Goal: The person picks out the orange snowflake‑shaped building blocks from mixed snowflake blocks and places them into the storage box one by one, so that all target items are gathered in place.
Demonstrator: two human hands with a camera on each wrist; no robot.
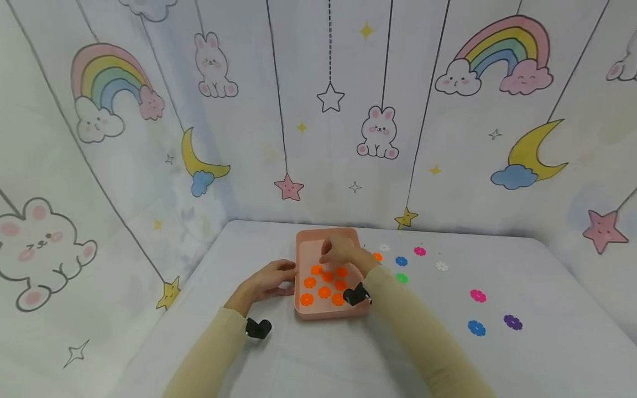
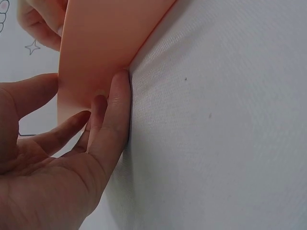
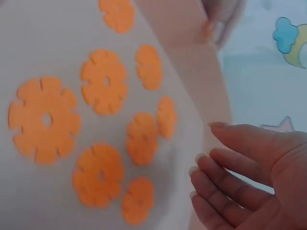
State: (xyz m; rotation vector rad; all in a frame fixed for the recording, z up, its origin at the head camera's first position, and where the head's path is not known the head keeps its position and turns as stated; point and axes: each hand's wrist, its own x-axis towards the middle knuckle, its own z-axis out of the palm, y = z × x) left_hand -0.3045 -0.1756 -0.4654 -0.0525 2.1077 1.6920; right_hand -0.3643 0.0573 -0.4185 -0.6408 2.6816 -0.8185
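My left hand (image 1: 271,278) lay open against the pink tray (image 1: 325,312) at nine o'clock while my right hand (image 1: 340,251) hovered open over the orange discs (image 1: 324,291).

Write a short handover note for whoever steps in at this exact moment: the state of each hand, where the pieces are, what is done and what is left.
Left hand: open, fingers straight against the left outer wall of the pink tray.
Right hand: open, above the tray's inside, holding nothing that shows.
Done: orange flower discs lie in the tray, eight or more.
Left: one orange disc lies on the table just right of the tray. The white, blue, pink, green and purple discs are scattered further right on the table.
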